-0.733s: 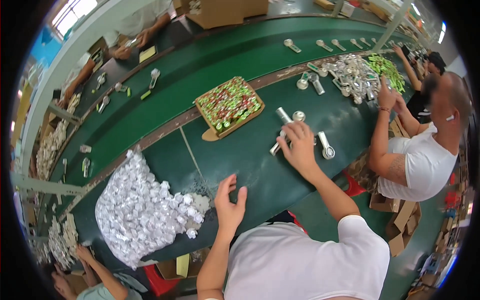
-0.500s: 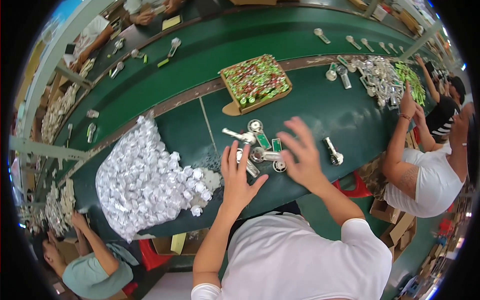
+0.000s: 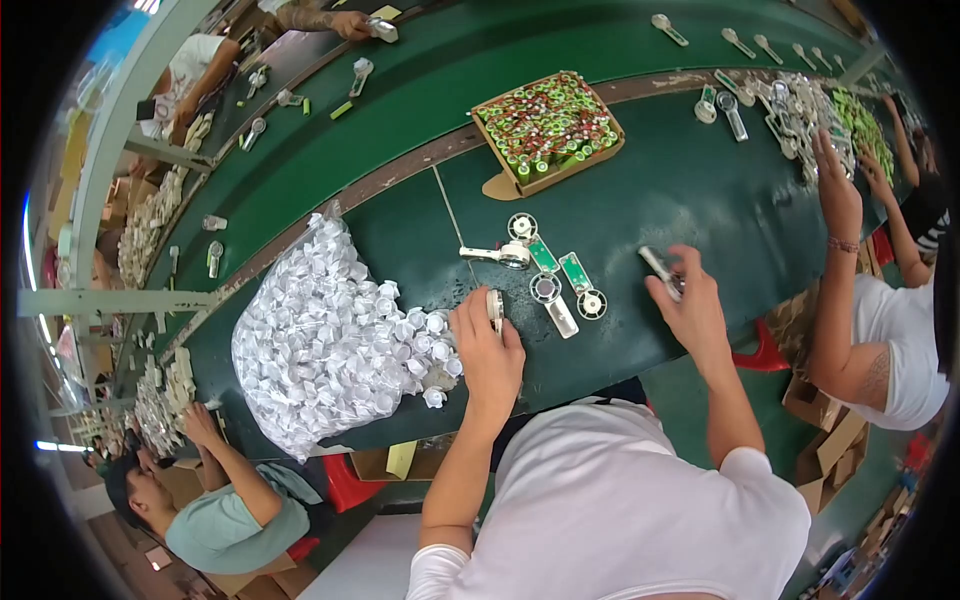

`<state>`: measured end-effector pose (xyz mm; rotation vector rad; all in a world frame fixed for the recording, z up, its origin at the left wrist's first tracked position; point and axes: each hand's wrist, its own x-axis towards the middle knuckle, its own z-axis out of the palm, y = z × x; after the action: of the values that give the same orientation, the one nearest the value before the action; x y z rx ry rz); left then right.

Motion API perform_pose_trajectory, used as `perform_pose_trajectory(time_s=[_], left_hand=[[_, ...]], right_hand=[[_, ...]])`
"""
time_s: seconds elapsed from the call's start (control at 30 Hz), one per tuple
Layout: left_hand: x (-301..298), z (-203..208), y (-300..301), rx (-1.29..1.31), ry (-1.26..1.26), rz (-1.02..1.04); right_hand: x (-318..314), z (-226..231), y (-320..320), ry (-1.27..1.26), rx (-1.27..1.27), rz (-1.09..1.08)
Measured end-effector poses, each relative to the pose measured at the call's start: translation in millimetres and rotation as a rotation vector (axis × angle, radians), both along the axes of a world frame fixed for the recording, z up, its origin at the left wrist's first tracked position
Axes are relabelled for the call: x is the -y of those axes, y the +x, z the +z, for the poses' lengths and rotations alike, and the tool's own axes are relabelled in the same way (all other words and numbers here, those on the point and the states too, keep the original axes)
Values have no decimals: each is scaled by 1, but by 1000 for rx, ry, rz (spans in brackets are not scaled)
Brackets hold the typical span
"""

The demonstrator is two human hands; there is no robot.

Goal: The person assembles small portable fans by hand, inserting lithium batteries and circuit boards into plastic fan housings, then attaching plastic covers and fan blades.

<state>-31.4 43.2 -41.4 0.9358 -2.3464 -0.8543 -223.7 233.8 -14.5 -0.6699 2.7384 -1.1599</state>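
Note:
My left hand is closed round a white and silver handheld fan body, just above the green tabletop. Farther right, my right hand has its fingers closed on another white fan body, whose handle end points away from me. Between the hands lie a white fan half with a round dark centre and a round fan part with a green circuit board. Beyond my left hand sit a fan body lying sideways and another round fan part with a green board.
A clear bag of small white plastic parts spills open at left. A cardboard box of green-wrapped batteries with wires stands at the back. A green conveyor carries fan parts beyond. Co-workers sit at both sides; fan parts are piled at right.
My right hand has moved right and closed on the fan body there. My left hand has closed on a fan body near the bag. The loose white fan half now lies turned. The view has shifted.

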Motion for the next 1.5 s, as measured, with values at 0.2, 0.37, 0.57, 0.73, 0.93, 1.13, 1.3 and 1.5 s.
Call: perform_pose_trajectory(time_s=[0.2, 0.37, 0.57, 0.73, 0.93, 1.13, 1.3, 1.5], left_hand=[[-7, -1, -3, 54, -237, -7], [-23, 3, -4, 49, -268, -73], [-14, 9, -37, 205, -393, -76], [-10, 2, -40, 131, -211, -119], [27, 15, 12, -594, 856, -138], [56, 26, 45, -316, 937, -41], [45, 18, 32, 167, 75, -208], [23, 6, 22, 136, 153, -189]], right_hand=[[18, 48, -37, 370, 57, 537], [58, 18, -42, 368, 29, 631], [68, 31, -22, 471, 14, 479], [47, -9, -14, 75, -143, 583], [47, -18, 4, -13, -3, 590], [79, -7, -18, 26, -272, 626], [141, -24, -1, -40, -397, 942], [155, -33, 2, -49, -241, 941]])
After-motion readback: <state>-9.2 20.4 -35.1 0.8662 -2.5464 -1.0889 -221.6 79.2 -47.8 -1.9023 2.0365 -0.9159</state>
